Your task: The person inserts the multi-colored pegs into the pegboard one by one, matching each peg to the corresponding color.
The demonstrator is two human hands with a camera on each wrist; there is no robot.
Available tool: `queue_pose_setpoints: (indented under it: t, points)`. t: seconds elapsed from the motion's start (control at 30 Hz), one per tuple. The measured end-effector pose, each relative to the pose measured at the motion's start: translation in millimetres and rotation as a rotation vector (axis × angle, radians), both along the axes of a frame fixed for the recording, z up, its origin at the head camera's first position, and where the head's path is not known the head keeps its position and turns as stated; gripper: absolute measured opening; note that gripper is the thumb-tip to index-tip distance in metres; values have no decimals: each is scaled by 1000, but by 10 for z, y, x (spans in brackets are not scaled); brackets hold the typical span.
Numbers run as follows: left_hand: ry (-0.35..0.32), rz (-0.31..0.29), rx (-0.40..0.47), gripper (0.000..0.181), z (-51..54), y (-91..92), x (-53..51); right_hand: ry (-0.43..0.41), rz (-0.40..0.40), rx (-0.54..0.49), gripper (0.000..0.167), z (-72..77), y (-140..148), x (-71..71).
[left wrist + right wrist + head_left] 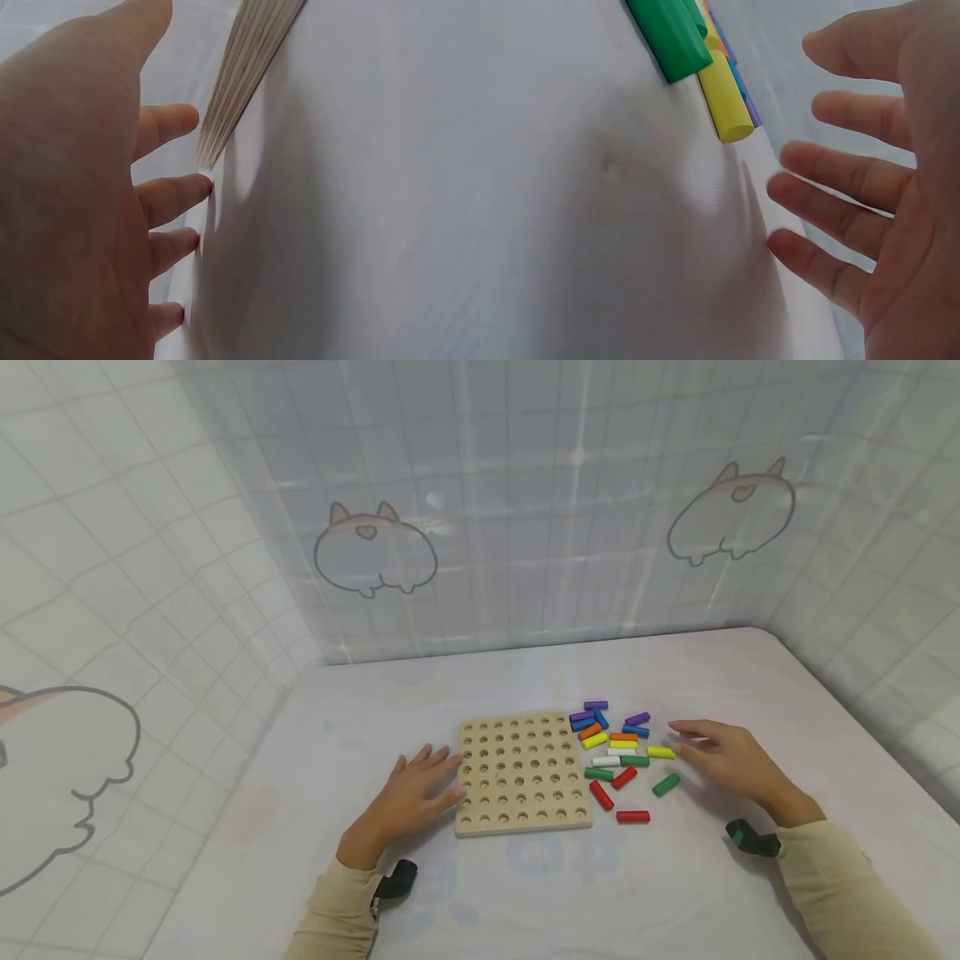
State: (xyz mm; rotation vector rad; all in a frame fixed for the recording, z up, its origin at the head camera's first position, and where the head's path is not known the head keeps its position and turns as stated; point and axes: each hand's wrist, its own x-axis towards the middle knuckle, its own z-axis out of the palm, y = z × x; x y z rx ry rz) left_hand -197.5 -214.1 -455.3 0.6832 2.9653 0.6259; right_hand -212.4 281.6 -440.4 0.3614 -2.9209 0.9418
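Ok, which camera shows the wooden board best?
The head view: it shows the wooden board from above, holed top visible. The left wrist view catches only part of its side; the right wrist view misses it.

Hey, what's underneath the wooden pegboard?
The wooden pegboard rests on the white tabletop, which shows around it. The area directly underneath is covered by the board, so anything there cannot be seen.
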Motion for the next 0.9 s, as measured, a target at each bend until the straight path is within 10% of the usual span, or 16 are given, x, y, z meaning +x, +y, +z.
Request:
queue_pose_setpoints:
  t: [0.27, 0.67, 0.9]
  points:
    - [-47, -35, 44, 66, -31, 66, 21, 116, 14, -56, 32, -58, -22, 60]
    - [-61, -51, -13, 84, -45, 77, 51, -147, 192, -305, 21, 72, -320, 280]
    - [-57, -52, -10, 87, -46, 91, 27, -174, 279, -235, 17, 71, -395, 289]
